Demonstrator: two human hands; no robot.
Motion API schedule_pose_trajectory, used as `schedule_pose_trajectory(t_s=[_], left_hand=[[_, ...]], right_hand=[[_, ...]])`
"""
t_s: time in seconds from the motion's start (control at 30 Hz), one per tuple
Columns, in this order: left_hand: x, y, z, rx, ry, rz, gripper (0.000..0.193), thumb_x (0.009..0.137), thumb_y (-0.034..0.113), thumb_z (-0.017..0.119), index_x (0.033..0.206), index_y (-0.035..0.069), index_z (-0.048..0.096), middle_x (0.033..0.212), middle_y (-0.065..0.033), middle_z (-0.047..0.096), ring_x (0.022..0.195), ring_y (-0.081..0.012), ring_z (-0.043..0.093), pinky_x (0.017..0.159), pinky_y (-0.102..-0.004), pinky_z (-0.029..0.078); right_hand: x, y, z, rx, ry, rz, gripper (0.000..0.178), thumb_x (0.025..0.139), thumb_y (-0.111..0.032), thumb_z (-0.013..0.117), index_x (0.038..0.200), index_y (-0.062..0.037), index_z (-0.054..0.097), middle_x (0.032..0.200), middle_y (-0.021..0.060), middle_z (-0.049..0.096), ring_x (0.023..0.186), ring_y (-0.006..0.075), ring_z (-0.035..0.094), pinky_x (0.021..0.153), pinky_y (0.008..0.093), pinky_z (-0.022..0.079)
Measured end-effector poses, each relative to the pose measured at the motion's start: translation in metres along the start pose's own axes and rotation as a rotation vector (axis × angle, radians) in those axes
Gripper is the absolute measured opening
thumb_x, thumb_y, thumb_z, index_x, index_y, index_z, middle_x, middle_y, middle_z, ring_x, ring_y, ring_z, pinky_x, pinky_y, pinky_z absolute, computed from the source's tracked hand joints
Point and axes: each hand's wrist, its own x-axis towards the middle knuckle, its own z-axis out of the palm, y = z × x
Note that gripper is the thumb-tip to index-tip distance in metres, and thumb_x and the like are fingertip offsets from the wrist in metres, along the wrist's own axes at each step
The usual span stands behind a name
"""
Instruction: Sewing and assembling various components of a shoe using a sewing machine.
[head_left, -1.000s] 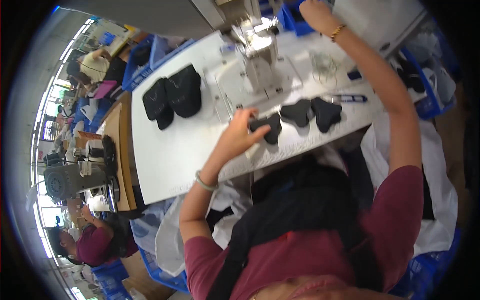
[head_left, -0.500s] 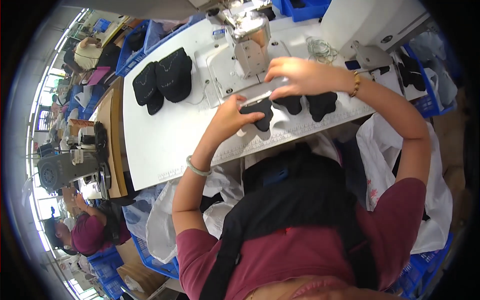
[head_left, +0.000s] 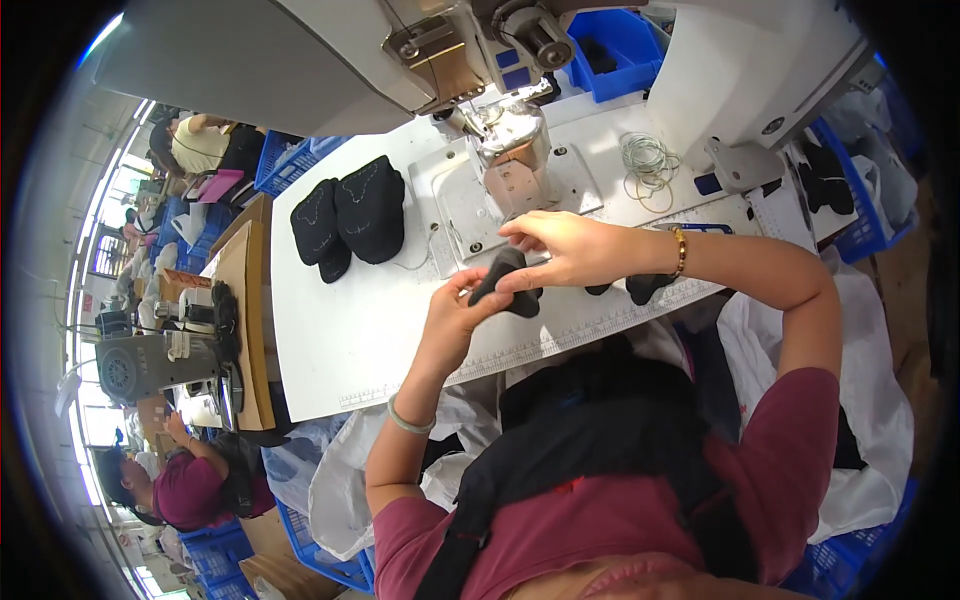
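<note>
Left fingers [head_left: 480, 308] and right fingers [head_left: 530, 230] — nearly closed — pinch a black piece [head_left: 500, 267].

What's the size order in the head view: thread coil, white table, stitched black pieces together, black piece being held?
1. White table
2. Stitched black pieces
3. Thread coil and held black piece: too close to rank; the piece is partly covered.

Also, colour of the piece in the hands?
The piece is black; best seen in the head view.
</note>
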Motion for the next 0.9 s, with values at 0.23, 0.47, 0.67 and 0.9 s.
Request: schedule_pose_trajectory(t_s=[0.23,0.47,0.67,0.9], left_hand=[[0.022,0.034,0.034,-0.278,-0.055,0.087,0.037,0.082,0.011,0.069,0.111,-0.002,0.051,0.097,-0.0058,0.060,0.087,-0.0096,0.059,0.079,-0.0212,0.045],[0.052,0.002,0.011,-0.101,-0.133,0.138,0.027,0.089,0.012,0.060,0.109,-0.004,0.054,0.097,-0.0098,0.061,0.089,-0.0159,0.061,0.081,-0.0266,0.049],[0.076,-0.016,-0.004,0.048,0.018,0.045,0.019,0.087,0.012,0.056,0.095,-0.005,0.058,0.075,-0.0089,0.063,0.061,-0.0133,0.062,0.059,-0.0222,0.050],[0.072,-0.021,-0.009,0.054,-0.028,0.050,0.017,0.086,0.010,0.054,0.091,-0.007,0.056,0.072,-0.0101,0.060,0.058,-0.0139,0.062,0.053,-0.0219,0.048]], right_hand=[[-0.012,-0.010,-0.026,0.167,0.080,-0.035,0.048,0.078,-0.041,0.070,0.091,0.0036,0.056,0.075,0.0127,0.061,0.068,0.0167,0.058,0.062,0.0299,0.046],[-0.025,0.019,-0.102,-0.996,0.614,0.092,0.022,0.073,-0.011,0.063,0.086,0.0037,0.054,0.083,0.0174,0.061,0.078,0.0267,0.062,0.064,0.0356,0.051],[0.090,0.113,-0.194,-1.597,1.058,0.163,0.026,0.075,-0.009,0.058,0.098,0.0036,0.060,0.092,0.0192,0.061,0.083,0.0308,0.062,0.074,0.0403,0.052],[0.128,0.228,-0.254,-0.574,1.205,0.739,0.025,0.088,-0.013,0.047,0.101,0.0007,0.064,0.106,0.0245,0.061,0.102,0.0390,0.059,0.085,0.0455,0.049]])
